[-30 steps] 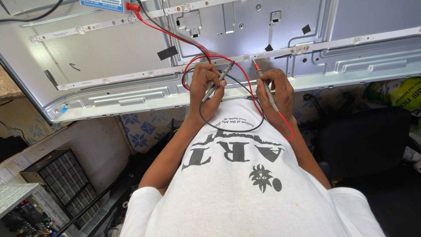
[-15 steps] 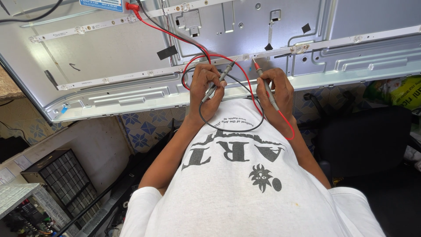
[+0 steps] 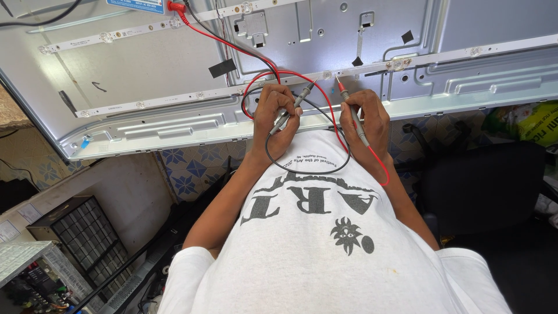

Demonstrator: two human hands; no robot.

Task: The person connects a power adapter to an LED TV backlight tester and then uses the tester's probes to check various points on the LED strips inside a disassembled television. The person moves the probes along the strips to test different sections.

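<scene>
My left hand [image 3: 275, 118] grips a grey test probe with a black lead [image 3: 295, 106], its tip pointed up at the white light strip [image 3: 325, 75] on the grey metal panel [image 3: 174, 64]. A second probe with a red lead [image 3: 352, 113] sits in my right hand [image 3: 365, 119], tip close to the same strip, just right of the other probe. Red wire [image 3: 290, 77] and black wire [image 3: 308, 170] loop over my hands and white shirt. Both hands rest at the panel's lower edge.
Another light strip [image 3: 139, 28] runs across the panel's upper left, with a red plug [image 3: 174, 7] near the top. A black chair [image 3: 482, 186] stands at right. A dark drawer cabinet [image 3: 87, 238] sits lower left, and blue patterned floor tiles [image 3: 192, 171] show beneath.
Both probes stay at the strip; the hands have barely shifted.
</scene>
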